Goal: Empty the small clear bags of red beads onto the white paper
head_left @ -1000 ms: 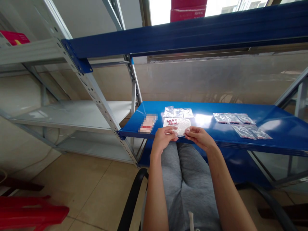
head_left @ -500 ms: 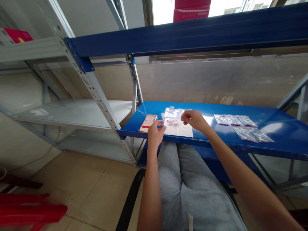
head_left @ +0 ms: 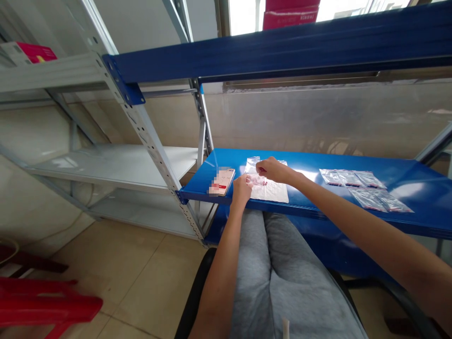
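My left hand [head_left: 242, 189] is closed at the left edge of a white cloth-like sheet [head_left: 277, 192], its fingertips on what looks like a small clear plastic bag [head_left: 253, 179]. Just above and to the right, my right hand [head_left: 274, 170] is closed in a pinch; anything between its fingers is too small to make out. A cluster of small reddish pieces [head_left: 262, 181] lies on the sheet, partly hidden by my hands. Behind it lies a clear zip bag [head_left: 252, 163], and another partly shows beyond my right hand.
A phone-like flat box [head_left: 224, 181], partly blurred out, lies left of my left hand on the blue shelf [head_left: 303, 207]. Several filled clear bags [head_left: 353, 178] lie to the right. A blue beam [head_left: 268, 56] crosses above. A red stool [head_left: 45, 301] stands at lower left.
My left hand has moved right, off the phone-like box, and its fingers have closed. My right hand has shifted slightly left, closer to it. The view has turned a little left.
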The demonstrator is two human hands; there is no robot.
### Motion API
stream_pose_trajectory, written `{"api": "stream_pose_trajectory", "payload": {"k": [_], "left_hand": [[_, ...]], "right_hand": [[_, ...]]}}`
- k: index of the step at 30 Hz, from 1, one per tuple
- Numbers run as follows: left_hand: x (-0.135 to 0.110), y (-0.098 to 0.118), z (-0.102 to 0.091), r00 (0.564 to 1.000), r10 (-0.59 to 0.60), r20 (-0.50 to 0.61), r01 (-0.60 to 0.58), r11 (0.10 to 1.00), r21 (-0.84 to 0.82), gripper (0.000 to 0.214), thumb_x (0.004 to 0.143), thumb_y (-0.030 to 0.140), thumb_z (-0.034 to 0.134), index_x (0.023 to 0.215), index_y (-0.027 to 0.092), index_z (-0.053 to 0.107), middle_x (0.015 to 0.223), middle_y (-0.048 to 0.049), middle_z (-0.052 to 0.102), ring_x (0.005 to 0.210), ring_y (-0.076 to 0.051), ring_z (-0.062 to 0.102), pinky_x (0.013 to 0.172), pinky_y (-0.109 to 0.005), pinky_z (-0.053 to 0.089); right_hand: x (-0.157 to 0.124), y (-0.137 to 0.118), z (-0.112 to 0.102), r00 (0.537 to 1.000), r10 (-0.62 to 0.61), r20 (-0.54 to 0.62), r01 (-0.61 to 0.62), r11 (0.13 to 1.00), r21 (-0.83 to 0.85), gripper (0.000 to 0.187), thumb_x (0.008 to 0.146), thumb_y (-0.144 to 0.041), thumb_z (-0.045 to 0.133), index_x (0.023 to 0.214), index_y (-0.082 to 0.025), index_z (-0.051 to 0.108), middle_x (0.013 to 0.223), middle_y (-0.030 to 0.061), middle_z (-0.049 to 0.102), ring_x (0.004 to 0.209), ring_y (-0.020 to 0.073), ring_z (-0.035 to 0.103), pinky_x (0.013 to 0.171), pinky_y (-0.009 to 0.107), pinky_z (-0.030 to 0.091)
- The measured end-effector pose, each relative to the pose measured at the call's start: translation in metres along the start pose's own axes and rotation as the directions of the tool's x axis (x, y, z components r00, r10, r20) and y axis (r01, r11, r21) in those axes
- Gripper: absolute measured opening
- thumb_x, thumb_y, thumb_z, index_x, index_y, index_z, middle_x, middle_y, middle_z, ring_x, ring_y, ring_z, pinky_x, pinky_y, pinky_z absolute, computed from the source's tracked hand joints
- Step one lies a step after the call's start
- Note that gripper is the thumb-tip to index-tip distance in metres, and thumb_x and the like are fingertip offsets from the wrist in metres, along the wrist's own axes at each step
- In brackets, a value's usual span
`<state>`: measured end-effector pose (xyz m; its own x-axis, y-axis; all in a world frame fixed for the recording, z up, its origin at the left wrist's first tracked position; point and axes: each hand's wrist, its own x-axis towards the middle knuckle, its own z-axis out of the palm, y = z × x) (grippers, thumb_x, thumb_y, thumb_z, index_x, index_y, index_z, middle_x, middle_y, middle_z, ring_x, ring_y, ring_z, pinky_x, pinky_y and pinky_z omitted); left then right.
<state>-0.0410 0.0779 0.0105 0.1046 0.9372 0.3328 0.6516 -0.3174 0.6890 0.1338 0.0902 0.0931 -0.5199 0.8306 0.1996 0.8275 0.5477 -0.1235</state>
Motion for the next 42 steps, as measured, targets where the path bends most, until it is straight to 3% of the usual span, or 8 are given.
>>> {"api": "stream_pose_trajectory", "payload": {"k": [11,15,22,27,33,42], "left_hand": [[0.004,-0.010,0.011,1.000,0.011,-0.027,-0.011,1.000,-0.012,0.024,0.082,0.004,0.063,0.101,0.015,0.073,0.092,-0.0083,0.074,0.089,-0.021,0.067,0.081,-0.028,0.050],[0.004,-0.010,0.011,0.999,0.001,-0.033,-0.002,1.000,-0.020,0.021,0.084,0.006,0.064,0.100,0.015,0.073,0.090,-0.0077,0.074,0.087,-0.020,0.067,0.079,-0.028,0.050],[0.004,-0.008,0.010,0.999,-0.024,-0.023,0.024,1.000,-0.020,0.023,0.084,0.005,0.062,0.101,0.015,0.073,0.090,-0.0080,0.074,0.088,-0.020,0.067,0.082,-0.029,0.051],[0.001,-0.004,0.005,0.999,-0.048,-0.021,0.048,0.999,-0.020,0.033,0.083,0.002,0.060,0.112,0.015,0.070,0.103,-0.0098,0.073,0.092,-0.020,0.067,0.082,-0.029,0.051],[-0.015,0.000,-0.003,0.989,-0.054,-0.137,0.053,0.999,-0.009,0.037,0.085,0.003,0.058,0.120,0.013,0.066,0.105,-0.0120,0.070,0.095,-0.021,0.066,0.091,-0.033,0.050],[-0.024,-0.003,0.004,0.996,-0.062,-0.069,0.064,0.998,0.018,0.032,0.086,0.013,0.070,0.117,0.012,0.066,0.098,-0.0107,0.071,0.095,-0.022,0.067,0.088,-0.032,0.049]], "right_hand": [[0.002,-0.004,-0.011,0.994,0.088,0.060,-0.089,0.996,0.005,0.018,0.089,-0.014,0.070,0.107,-0.017,0.074,0.099,0.0107,0.078,0.098,0.0245,0.068,0.070,0.026,0.044],[0.002,0.002,-0.008,0.994,0.097,0.041,-0.099,0.993,0.063,0.019,0.087,-0.016,0.074,0.106,-0.017,0.074,0.101,0.0106,0.078,0.089,0.0219,0.071,0.070,0.026,0.047],[-0.007,0.004,0.005,0.984,0.173,-0.034,-0.164,0.970,0.179,0.026,0.087,-0.012,0.071,0.113,-0.015,0.069,0.084,0.0072,0.078,0.069,0.0187,0.071,0.064,0.026,0.047],[-0.012,0.003,0.012,0.977,0.190,-0.094,-0.167,0.963,0.214,0.018,0.088,-0.008,0.064,0.103,-0.015,0.072,0.082,0.0074,0.077,0.068,0.0178,0.071,0.062,0.025,0.045],[-0.015,0.003,0.015,0.971,0.182,-0.154,-0.152,0.970,0.192,0.019,0.087,-0.008,0.063,0.102,-0.015,0.073,0.082,0.0076,0.077,0.072,0.0180,0.070,0.066,0.024,0.044],[-0.019,-0.001,0.014,0.967,0.188,-0.171,-0.158,0.971,0.178,0.019,0.088,-0.010,0.062,0.102,-0.015,0.073,0.081,0.0066,0.077,0.074,0.0174,0.069,0.067,0.024,0.042]]}}
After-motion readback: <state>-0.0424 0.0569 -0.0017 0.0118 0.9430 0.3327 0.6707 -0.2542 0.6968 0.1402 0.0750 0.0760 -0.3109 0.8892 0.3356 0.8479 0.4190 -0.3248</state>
